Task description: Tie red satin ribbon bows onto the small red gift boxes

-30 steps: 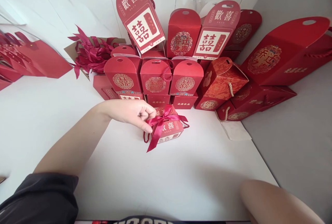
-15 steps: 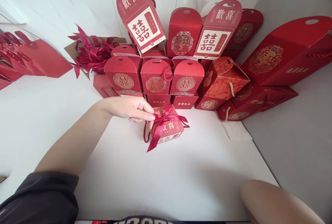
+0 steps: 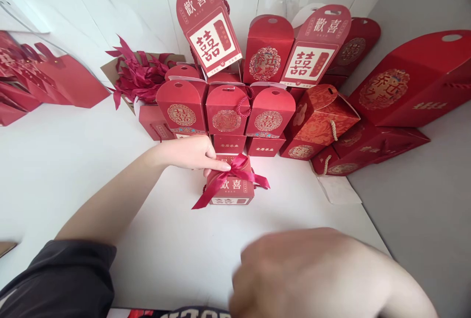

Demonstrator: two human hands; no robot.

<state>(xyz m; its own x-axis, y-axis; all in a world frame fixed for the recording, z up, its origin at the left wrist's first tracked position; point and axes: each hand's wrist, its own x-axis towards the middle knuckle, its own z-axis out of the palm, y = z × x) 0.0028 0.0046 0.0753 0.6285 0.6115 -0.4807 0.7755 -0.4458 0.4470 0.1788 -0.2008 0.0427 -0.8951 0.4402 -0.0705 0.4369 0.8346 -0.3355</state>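
A small red gift box (image 3: 231, 193), tied on top with a crimson ribbon bow (image 3: 240, 174), stands upright on the white table. With the thumb on the bow's knot, my left hand (image 3: 200, 155) grips the top of the box; its other fingers are partly hidden behind. Red cord handles show at the box's sides. Closer to me, my right hand (image 3: 294, 269) is above the table in front of the box and apart from it. Motion smears its fingers, and whatever they may hold cannot be made out.
Stacked red gift boxes (image 3: 226, 112) line the back wall. A pile of crimson ribbons (image 3: 138, 75) lies behind their left end, and flat red bags (image 3: 75, 80) lean at far left. Larger red boxes (image 3: 412, 80) stand by the grey panel (image 3: 434, 200) on the right.
My right hand has swung into view from the lower right. The gift box has turned to face me more squarely, with my left hand still on its top.
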